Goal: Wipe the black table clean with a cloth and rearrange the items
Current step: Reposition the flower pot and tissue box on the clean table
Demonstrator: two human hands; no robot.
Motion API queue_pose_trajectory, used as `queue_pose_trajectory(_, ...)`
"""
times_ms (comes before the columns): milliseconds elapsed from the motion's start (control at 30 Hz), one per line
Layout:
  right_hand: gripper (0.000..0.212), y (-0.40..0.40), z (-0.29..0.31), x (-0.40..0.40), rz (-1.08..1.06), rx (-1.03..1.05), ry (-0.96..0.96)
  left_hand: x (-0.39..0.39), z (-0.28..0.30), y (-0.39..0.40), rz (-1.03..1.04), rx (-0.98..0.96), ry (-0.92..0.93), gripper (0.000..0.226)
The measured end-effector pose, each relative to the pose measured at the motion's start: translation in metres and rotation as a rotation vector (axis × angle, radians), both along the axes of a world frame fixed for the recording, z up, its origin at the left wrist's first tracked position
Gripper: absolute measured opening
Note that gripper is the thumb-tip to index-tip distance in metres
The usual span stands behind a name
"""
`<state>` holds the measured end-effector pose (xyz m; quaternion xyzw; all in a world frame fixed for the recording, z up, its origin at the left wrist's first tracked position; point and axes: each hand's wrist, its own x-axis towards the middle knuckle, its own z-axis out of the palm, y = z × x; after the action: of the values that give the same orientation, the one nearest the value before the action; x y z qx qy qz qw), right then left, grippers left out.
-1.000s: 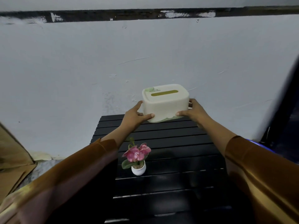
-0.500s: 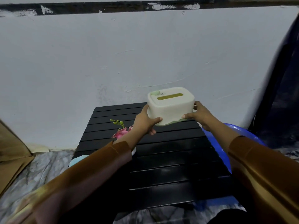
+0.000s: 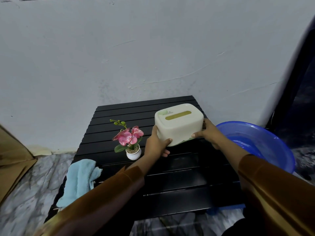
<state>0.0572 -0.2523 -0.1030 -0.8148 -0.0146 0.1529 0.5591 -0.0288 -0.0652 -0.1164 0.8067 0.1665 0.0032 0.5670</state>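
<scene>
A cream tissue box (image 3: 179,124) with a gold slot on top is held just above the far right part of the black slatted table (image 3: 179,181). My left hand (image 3: 156,144) grips its left side and my right hand (image 3: 207,132) grips its right side. A small white pot with a pink orchid (image 3: 130,142) stands on the table left of the box. A light blue cloth (image 3: 80,179) lies crumpled over the table's left edge.
A blue plastic basin (image 3: 265,145) sits on the floor right of the table. The white wall runs close behind the table. Brown cardboard (image 3: 12,159) leans at the left, and the floor (image 3: 32,189) is marbled grey.
The box, held in both hands, has come down and nearer over the table's right side. The view tilted down, so the cloth, the pot and the basin now show fully.
</scene>
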Motion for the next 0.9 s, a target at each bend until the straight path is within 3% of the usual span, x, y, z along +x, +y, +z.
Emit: queue_pose_trajectory(900, 0.075, 0.016, -0.029, -0.033, -0.087, -0.016, -0.031, -0.018, -0.035, 0.012, -0.081, 0.017, 0.038, 0.078)
